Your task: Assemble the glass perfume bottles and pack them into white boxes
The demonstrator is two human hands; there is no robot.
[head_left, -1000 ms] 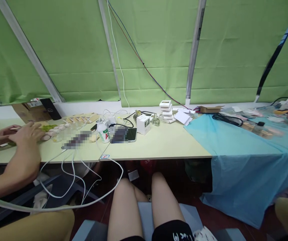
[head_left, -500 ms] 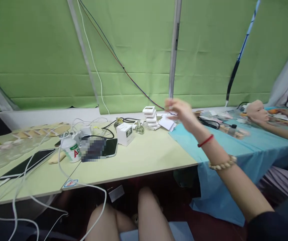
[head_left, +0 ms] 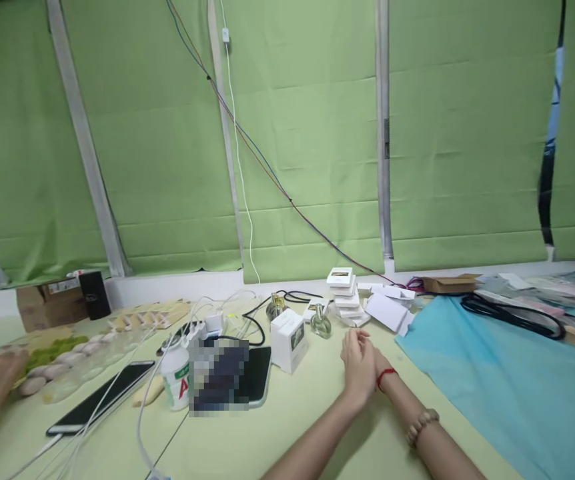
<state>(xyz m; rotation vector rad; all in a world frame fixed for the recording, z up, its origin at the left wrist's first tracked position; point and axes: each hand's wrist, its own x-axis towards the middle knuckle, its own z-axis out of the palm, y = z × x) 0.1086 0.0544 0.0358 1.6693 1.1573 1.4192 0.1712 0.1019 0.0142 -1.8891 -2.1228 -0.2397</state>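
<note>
The hands [head_left: 360, 365] are laid together, though whether open or closed cannot be told, while white boxes [head_left: 345, 291] are stacked nearby, presumably to save space.

Around a white box [head_left: 282, 343] on a pale desk [head_left: 227, 443], stacked boxes [head_left: 348, 300] and a glass bottle [head_left: 320, 325] sit at 2 o'clock, a blue sheet [head_left: 472, 380] spreads between 3 and 4, a phone [head_left: 258, 373] lies at 8, a white bottle [head_left: 175, 373] and second phone [head_left: 102, 399] between 8 and 9, and a carton [head_left: 47, 307] past 9.
</note>
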